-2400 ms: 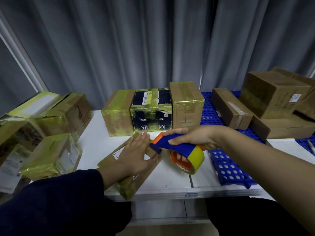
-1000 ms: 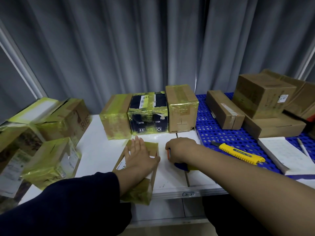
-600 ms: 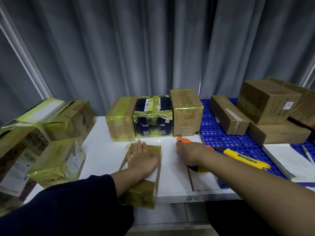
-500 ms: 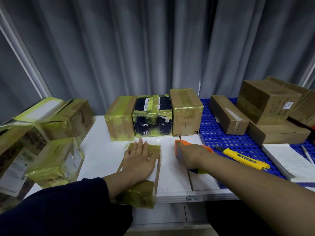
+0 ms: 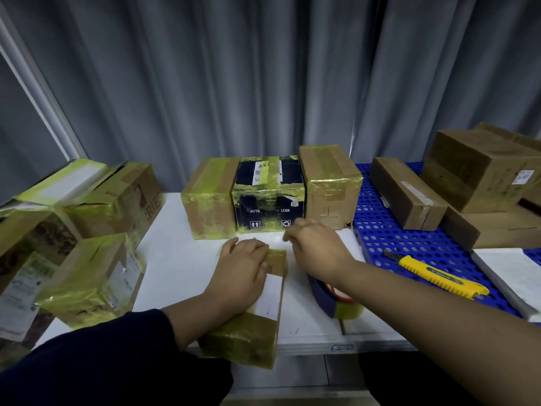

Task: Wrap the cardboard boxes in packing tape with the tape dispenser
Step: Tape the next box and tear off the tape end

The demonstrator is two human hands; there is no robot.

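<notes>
One flat cardboard box (image 5: 248,338) overhangs the worktop's (image 5: 181,265) near edge. The left hand (image 5: 241,276) lies palm-down on it, fingers relaxed. Just beside it stands one tape dispenser (image 5: 330,300), ungripped. Above it the right hand (image 5: 317,247) hovers, fingers curled; whether it pinches anything cannot be told. Behind, three taped boxes (image 5: 269,194) stand in a row.

Packing station, taped boxes (image 5: 209,200), grey curtain (image 5: 263,83)

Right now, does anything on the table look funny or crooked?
Yes. The flat box under the left hand sticks out past the front edge of the table, so its near end hangs unsupported. It might tip if released.
</notes>
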